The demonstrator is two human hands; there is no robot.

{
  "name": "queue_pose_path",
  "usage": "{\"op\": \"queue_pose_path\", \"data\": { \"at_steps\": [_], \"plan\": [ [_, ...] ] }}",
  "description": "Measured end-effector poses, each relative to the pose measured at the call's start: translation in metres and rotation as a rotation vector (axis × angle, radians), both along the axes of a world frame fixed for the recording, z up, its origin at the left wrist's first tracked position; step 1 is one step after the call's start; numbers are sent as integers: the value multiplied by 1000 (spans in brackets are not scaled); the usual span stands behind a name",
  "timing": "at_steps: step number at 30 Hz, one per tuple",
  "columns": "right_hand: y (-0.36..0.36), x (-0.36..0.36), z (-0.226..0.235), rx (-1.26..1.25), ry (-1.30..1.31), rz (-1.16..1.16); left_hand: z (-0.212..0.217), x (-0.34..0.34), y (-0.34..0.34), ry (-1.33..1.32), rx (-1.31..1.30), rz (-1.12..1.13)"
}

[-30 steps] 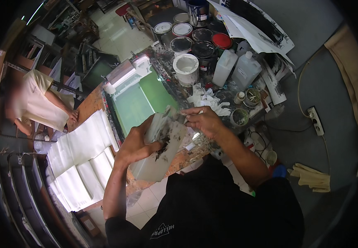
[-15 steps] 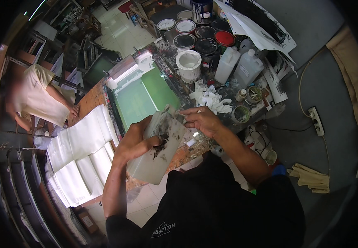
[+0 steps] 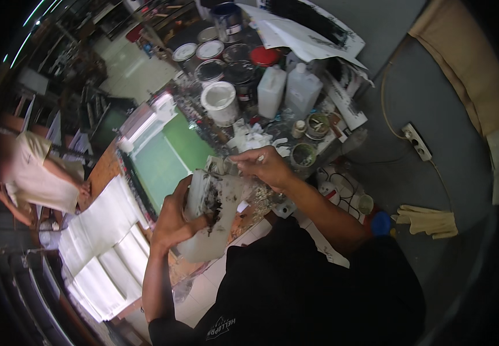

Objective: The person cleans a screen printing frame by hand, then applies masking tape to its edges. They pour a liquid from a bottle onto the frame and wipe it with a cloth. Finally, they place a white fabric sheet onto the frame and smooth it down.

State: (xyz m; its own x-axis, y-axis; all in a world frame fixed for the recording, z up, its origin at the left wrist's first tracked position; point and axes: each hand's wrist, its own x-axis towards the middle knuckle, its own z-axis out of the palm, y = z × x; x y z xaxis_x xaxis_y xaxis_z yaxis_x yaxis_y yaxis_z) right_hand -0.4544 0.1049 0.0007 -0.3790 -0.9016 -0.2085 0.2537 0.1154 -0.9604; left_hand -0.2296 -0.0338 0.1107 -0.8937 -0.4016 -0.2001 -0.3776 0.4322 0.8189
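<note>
A cloudy white plastic jug (image 3: 222, 210), smeared with black stains, is held tilted in front of my body above the table's near edge. Around its side, my left hand (image 3: 172, 224) grips it, the thumb lying across the dark smears. My right hand (image 3: 265, 168) is at the jug's upper end with thumb and fingers pinched together. What sits between those fingertips, perhaps a cap, is too small and blurred to tell. Just beyond the jug lies a framed printing screen (image 3: 166, 151) with green mesh.
Paint cans (image 3: 209, 72), a white bucket (image 3: 219, 104) and two plastic jugs (image 3: 303, 87) crowd the table's far side. Crumpled white rags (image 3: 249, 137) and small jars (image 3: 304, 154) lie nearer. White sheets (image 3: 102, 230) cover the left side. Another person (image 3: 47, 167) stands at far left.
The whole view has shifted, so the table contents appear further left. The jug has turned to a more upright slant, with both hands still on it.
</note>
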Motion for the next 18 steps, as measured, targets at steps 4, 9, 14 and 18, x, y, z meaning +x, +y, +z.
{"op": "queue_pose_path", "data": {
  "at_steps": [4, 9, 14, 18],
  "plan": [
    [50, -33, 36, -201, 369, -186, -26, -41, 37, 153, -136, -82],
    [125, -85, 52, -240, 580, -594, -62, -136, 102, 311, -6, -129],
    [203, -127, 35, -462, -7, -1107, -91, -237, 165, 442, 104, -85],
    [286, -117, 0, -453, -148, -1222, -109, -314, 189, 547, 194, 56]
  ]
}}
